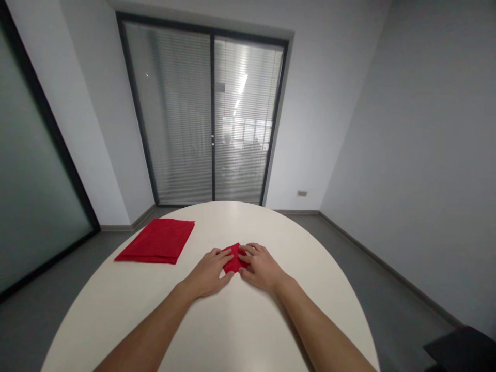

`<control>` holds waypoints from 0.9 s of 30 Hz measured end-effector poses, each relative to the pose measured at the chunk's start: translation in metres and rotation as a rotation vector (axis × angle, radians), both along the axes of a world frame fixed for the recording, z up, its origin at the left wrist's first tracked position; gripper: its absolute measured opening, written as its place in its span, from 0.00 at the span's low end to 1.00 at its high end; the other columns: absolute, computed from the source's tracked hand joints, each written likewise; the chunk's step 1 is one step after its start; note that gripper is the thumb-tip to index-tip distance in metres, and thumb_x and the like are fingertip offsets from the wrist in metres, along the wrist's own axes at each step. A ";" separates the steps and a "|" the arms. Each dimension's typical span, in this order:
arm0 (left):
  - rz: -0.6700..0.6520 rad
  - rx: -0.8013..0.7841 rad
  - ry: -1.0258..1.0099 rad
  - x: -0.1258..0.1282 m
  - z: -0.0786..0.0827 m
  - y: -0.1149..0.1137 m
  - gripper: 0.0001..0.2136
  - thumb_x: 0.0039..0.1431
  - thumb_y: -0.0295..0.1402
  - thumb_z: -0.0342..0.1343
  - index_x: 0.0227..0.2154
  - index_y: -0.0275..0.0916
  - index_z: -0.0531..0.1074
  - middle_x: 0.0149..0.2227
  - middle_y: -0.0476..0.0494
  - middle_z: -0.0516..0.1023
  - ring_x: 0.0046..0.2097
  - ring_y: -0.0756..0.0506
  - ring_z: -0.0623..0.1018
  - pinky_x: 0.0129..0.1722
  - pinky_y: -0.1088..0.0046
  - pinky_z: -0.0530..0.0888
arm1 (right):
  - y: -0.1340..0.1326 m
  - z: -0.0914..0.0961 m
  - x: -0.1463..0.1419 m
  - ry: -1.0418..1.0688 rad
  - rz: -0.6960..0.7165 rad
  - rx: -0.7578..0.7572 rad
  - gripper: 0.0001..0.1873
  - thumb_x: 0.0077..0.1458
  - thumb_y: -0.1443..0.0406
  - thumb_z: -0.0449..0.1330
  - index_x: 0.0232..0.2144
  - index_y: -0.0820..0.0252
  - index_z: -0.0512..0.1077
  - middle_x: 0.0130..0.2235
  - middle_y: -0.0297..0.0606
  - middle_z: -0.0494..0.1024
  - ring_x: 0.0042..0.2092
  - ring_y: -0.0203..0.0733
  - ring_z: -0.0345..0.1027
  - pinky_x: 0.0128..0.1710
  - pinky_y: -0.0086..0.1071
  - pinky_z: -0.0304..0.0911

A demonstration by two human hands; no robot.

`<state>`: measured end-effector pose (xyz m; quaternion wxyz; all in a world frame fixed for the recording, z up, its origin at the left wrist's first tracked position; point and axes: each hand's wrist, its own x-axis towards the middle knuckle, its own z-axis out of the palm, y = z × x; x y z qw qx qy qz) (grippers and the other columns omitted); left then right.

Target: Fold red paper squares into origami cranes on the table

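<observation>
A small folded red napkin (234, 261) lies on the white table, between my two hands. From its left side my left hand (211, 271) grips it, fingers over the upper edge and thumb by the lower edge. My right hand (263, 266) holds the opposite side with bent fingers, its thumb low near the front corner. Parts of the napkin are hidden under the fingers of both hands. Farther left, a larger folded red cloth (157, 241) lies flat in layers near the table's edge, apart from my hands.
The round white table (232, 330) spans the foreground. Behind it stands a dark-framed glass partition with blinds (178, 119). A wall socket (301, 193) sits low on the back wall. A black object (465, 349) shows at the lower right.
</observation>
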<state>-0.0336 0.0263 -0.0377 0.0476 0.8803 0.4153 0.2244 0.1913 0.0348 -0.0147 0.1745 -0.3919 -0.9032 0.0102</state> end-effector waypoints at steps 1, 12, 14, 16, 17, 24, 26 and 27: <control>0.002 0.002 0.002 0.000 0.000 0.000 0.21 0.66 0.41 0.51 0.59 0.46 0.67 0.61 0.45 0.70 0.57 0.40 0.69 0.59 0.59 0.65 | 0.000 0.000 0.000 0.001 0.001 -0.009 0.18 0.58 0.60 0.59 0.48 0.58 0.77 0.56 0.44 0.74 0.58 0.52 0.62 0.59 0.44 0.55; 0.025 -0.017 0.044 0.001 0.003 0.000 0.19 0.70 0.42 0.43 0.58 0.44 0.70 0.61 0.45 0.71 0.56 0.40 0.69 0.58 0.59 0.65 | 0.005 0.001 0.000 0.032 0.083 -0.055 0.14 0.65 0.63 0.53 0.40 0.59 0.78 0.43 0.40 0.82 0.48 0.45 0.70 0.52 0.37 0.58; 0.032 -0.019 0.053 0.001 0.004 0.000 0.19 0.71 0.42 0.42 0.57 0.43 0.71 0.61 0.45 0.72 0.56 0.40 0.70 0.58 0.59 0.65 | 0.003 0.002 -0.001 0.032 0.064 -0.072 0.14 0.66 0.64 0.52 0.39 0.59 0.78 0.41 0.40 0.82 0.45 0.44 0.71 0.50 0.35 0.59; 0.033 -0.016 0.053 0.001 0.006 -0.001 0.19 0.70 0.43 0.43 0.56 0.43 0.71 0.60 0.45 0.72 0.55 0.40 0.70 0.57 0.59 0.66 | 0.002 0.003 -0.003 0.036 0.043 -0.085 0.13 0.66 0.64 0.52 0.39 0.59 0.77 0.40 0.40 0.82 0.44 0.43 0.71 0.48 0.34 0.59; 0.031 -0.013 0.051 0.000 0.006 -0.002 0.19 0.69 0.44 0.45 0.56 0.44 0.71 0.60 0.45 0.73 0.55 0.40 0.70 0.57 0.59 0.66 | 0.001 0.003 -0.003 0.040 0.033 -0.090 0.13 0.66 0.64 0.52 0.39 0.59 0.77 0.40 0.40 0.81 0.44 0.43 0.71 0.47 0.34 0.59; 0.068 -0.020 0.016 0.000 0.007 -0.001 0.17 0.68 0.42 0.48 0.53 0.44 0.74 0.56 0.45 0.76 0.51 0.40 0.73 0.54 0.60 0.68 | 0.001 0.003 -0.003 0.080 -0.023 -0.122 0.14 0.66 0.65 0.51 0.40 0.59 0.77 0.39 0.41 0.81 0.41 0.42 0.70 0.44 0.32 0.59; 0.081 -0.020 0.007 0.001 0.006 0.000 0.16 0.69 0.40 0.46 0.52 0.44 0.75 0.55 0.46 0.77 0.51 0.41 0.74 0.54 0.60 0.68 | 0.001 0.002 -0.003 0.094 -0.030 -0.127 0.14 0.67 0.65 0.50 0.39 0.59 0.77 0.39 0.40 0.81 0.41 0.42 0.70 0.43 0.32 0.59; 0.086 -0.017 0.006 0.001 0.005 0.001 0.16 0.70 0.39 0.45 0.51 0.45 0.75 0.55 0.46 0.77 0.50 0.41 0.74 0.53 0.60 0.68 | 0.001 0.002 -0.003 0.099 -0.034 -0.127 0.15 0.67 0.64 0.50 0.39 0.59 0.77 0.39 0.40 0.81 0.41 0.41 0.70 0.42 0.32 0.59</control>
